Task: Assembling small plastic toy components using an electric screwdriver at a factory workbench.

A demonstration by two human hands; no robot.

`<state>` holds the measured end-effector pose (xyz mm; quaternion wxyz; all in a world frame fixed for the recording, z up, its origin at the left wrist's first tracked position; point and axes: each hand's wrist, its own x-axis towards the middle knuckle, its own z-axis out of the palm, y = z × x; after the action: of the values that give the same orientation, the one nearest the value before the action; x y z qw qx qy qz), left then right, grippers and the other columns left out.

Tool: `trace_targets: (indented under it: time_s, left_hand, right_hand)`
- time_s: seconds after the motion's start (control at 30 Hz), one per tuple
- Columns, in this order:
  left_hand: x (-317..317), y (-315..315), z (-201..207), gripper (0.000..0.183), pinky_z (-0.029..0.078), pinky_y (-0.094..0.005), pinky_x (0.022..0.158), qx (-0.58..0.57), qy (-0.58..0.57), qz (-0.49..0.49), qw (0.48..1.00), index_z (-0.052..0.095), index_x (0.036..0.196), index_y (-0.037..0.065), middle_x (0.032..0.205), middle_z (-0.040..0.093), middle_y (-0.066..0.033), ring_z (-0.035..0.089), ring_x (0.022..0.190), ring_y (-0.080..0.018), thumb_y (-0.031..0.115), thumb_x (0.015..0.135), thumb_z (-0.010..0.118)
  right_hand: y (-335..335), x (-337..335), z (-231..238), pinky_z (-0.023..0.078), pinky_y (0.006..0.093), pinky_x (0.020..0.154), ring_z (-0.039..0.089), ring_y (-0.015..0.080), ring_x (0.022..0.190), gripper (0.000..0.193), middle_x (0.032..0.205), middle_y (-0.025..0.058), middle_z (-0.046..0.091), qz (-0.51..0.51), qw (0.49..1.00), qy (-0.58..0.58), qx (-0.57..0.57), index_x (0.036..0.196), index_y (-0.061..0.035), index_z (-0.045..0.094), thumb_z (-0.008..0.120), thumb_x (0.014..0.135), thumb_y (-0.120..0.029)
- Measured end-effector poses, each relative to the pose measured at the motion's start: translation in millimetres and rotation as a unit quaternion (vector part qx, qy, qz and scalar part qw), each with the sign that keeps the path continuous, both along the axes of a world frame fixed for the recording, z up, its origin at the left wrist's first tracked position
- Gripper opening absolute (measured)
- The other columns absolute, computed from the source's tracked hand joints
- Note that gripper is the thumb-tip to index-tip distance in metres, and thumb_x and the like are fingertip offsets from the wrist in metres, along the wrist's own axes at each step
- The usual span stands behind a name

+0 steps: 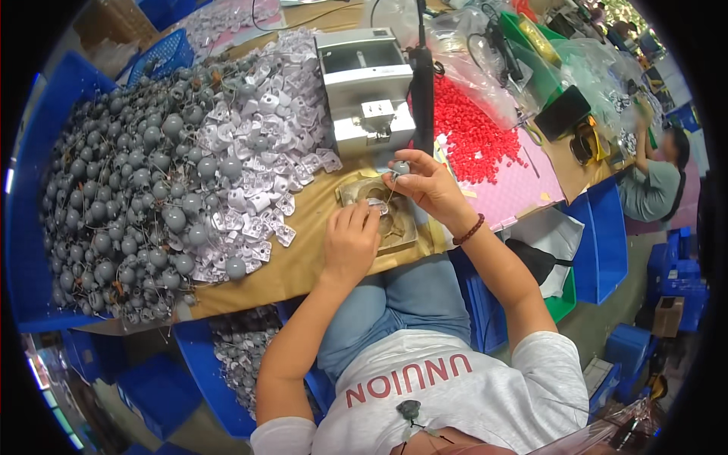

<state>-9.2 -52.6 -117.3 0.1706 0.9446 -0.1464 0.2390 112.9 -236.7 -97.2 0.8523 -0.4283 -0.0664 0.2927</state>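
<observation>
My right hand (434, 188) pinches a small grey ball (401, 167) between thumb and fingertips, and a thin wire seems to hang from it. The ball is held just above a brass-coloured metal fixture (406, 233) with rounded hollows. My left hand (352, 241) rests at the near left of this fixture, its fingers bent together on a small white plastic part (375, 204) in the fixture. The left fingertips partly hide that part. Directly behind the fixture stands a silver bench machine (370, 87) with a dark window.
Grey balls with wires (125, 189) are heaped on the left, beside a pile of white plastic parts (254, 163). Small red pieces (466, 129) lie to the right of a black post (422, 98). Blue bins (603, 243) stand lower right. Another person (656, 186) works at the far right.
</observation>
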Motion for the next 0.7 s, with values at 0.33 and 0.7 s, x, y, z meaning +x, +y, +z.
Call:
trace_targets:
  time_s: [0.33,0.7]
  left_hand:
    - [3,0,1,0.046,0.046,-0.0447,0.099,-0.027,0.018,0.011,0.999,0.069,0.118,0.005,0.122,0.065,-0.0117,0.060,0.112,-0.0290,0.006,0.072,0.074]
    - [6,4,2,0.043,0.047,-0.0430,0.098,-0.016,0.005,-0.001,1.000,0.069,0.114,0.002,0.121,0.066,-0.0149,0.060,0.112,-0.0281,0.011,0.073,0.073]
  right_hand:
    - [-5,22,17,0.044,0.0209,0.057,0.057,0.0072,0.064,0.023,0.071,-0.0019,0.061,0.072,0.952,-0.134,-0.267,0.114,-0.0058,0.062,0.072,0.094,-0.010]
    - [-3,23,30,0.057,0.0238,0.063,0.069,0.0141,0.075,0.029,0.095,0.0122,0.071,0.118,0.989,0.053,-0.072,0.118,-0.0021,0.057,0.070,0.092,-0.003]
